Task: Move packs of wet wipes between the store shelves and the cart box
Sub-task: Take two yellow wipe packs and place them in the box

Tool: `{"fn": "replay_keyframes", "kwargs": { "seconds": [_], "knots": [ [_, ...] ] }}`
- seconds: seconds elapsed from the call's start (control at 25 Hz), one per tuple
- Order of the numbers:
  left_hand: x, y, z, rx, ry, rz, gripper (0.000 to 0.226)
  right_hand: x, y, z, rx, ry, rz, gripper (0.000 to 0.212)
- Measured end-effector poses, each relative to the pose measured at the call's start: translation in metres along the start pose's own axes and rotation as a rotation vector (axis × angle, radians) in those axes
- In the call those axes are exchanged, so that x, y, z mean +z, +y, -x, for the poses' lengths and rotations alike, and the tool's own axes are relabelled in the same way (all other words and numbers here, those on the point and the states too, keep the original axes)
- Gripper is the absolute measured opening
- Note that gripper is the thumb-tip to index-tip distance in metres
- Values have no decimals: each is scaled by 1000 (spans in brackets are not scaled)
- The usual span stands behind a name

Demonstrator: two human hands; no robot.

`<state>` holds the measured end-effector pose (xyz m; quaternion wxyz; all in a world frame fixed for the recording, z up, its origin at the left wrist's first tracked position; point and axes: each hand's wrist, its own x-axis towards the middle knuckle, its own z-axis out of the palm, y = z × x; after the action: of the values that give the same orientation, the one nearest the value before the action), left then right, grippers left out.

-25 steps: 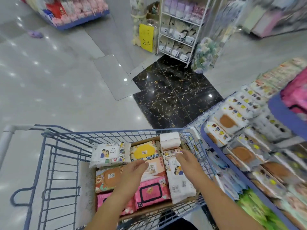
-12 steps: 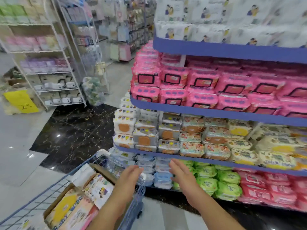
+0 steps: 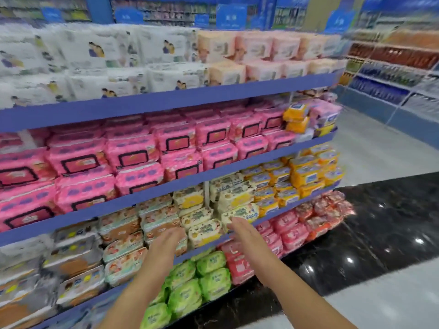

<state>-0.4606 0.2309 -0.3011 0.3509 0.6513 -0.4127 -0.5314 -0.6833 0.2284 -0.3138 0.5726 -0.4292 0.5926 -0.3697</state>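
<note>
On the third shelf down, right in front of both hands, sit the cream wet wipe packs (image 3: 206, 230) with yellow lids and little cartoon prints, stacked a few high. The right hand (image 3: 244, 231) is held out flat with its fingers straight and together, and the tips are right at the front of one of those cream packs. It's too blurry to say whether they're actually touching it. The left hand (image 3: 166, 243) is out next to it, fingers straight and relaxed, hovering in front of the pastel packs with brown lids (image 3: 123, 229) just left of the cream ones. Neither hand is holding anything.

Further right on the same level are the orange-yellow packs (image 3: 306, 176). One level up it's a wall of hot pink packs (image 3: 133, 157) with black-framed lids, running nearly the whole width. The top level has white packs (image 3: 95, 51) with cartoon figures on the left and peach packs (image 3: 261, 48) on the right. Down at the bottom, under the hands, are lime green packs (image 3: 209, 279), with red packs (image 3: 287, 231) beside them to the right. Every level has a blue-purple shelf edge (image 3: 166, 100).

Off to the right, the floor goes from glossy black marble (image 3: 380, 233) to pale tile, and another aisle of shelving (image 3: 392, 67) sits well apart in the back.
</note>
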Motion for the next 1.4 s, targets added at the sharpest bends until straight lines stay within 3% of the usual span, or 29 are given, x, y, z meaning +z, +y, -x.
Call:
{"fn": "replay_keyframes", "kwargs": {
  "seconds": [0.08,0.24,0.36,0.52,0.6,0.72,0.92,1.12,1.28,1.4],
  "knots": [
    [46,35,-24,49,-59,-34,39,-49,-16,-19,-27,65,-47,61],
    [138,109,-81,149,-187,-80,26,-132,-42,-71,-66,194,-115,59],
    [199,160,-134,219,-261,-94,33,-188,-66,-118,-91,280,-137,56],
    [273,233,-207,286,-373,-128,13,-266,-105,-188,-111,419,-185,53],
    [309,269,-238,314,-397,-174,21,-302,-124,-218,-125,476,-212,44],
    [358,313,-286,259,-397,-162,14,-348,-147,-254,-127,504,-253,23],
    [432,366,-369,126,-265,-52,45,-419,-157,-326,-88,457,-276,18],
    [495,387,-417,-248,-243,330,51,-485,-167,-387,23,328,-305,20],
    [526,389,-444,-276,-174,606,37,-506,-176,-426,95,238,-238,32],
    [528,380,-449,-219,-91,614,37,-503,-176,-444,107,193,-225,34]
  ]
}}
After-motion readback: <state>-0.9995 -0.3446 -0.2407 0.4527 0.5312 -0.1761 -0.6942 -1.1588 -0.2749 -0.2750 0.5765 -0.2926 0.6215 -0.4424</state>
